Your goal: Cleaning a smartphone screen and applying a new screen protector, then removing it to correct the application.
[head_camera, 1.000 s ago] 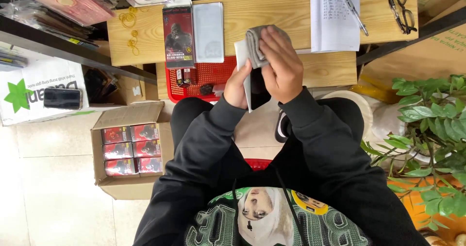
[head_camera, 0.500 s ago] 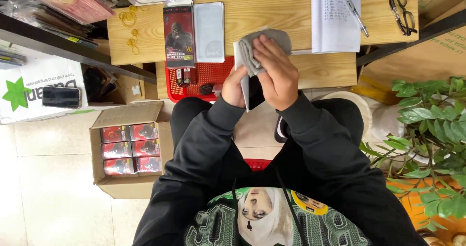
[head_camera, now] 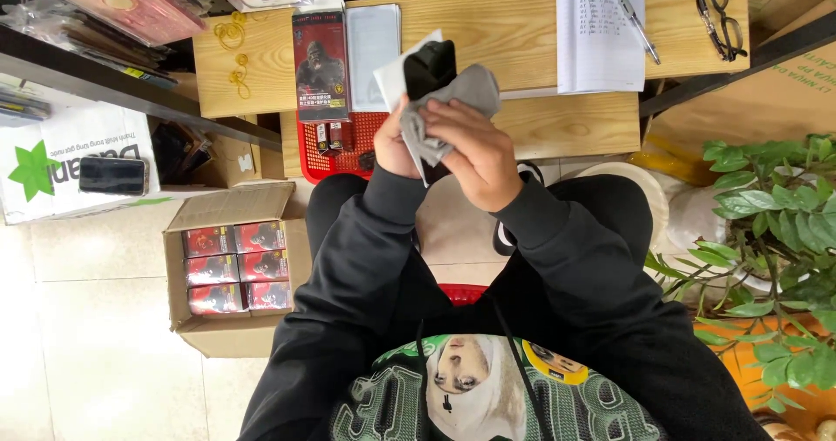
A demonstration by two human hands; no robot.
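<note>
A black phone (head_camera: 429, 67) stands upright in front of me, gripped from below by my left hand (head_camera: 392, 141). My right hand (head_camera: 475, 149) presses a grey cloth (head_camera: 453, 101) against the phone's lower part. A white sheet (head_camera: 394, 71) shows behind the phone's left edge. Both hands hover over the front edge of a wooden desk (head_camera: 522, 32).
On the desk lie a dark product box (head_camera: 320, 62), a grey flat package (head_camera: 373, 40), an open notebook (head_camera: 592, 36) with a pen (head_camera: 634, 10), glasses (head_camera: 718, 19) and rubber bands (head_camera: 231, 32). A red basket (head_camera: 335, 145), a cardboard box of red packs (head_camera: 231, 262) and a green plant (head_camera: 766, 232) surround me.
The phone has risen so its top shows above the cloth. My right hand with the cloth has slid down to the phone's lower half.
</note>
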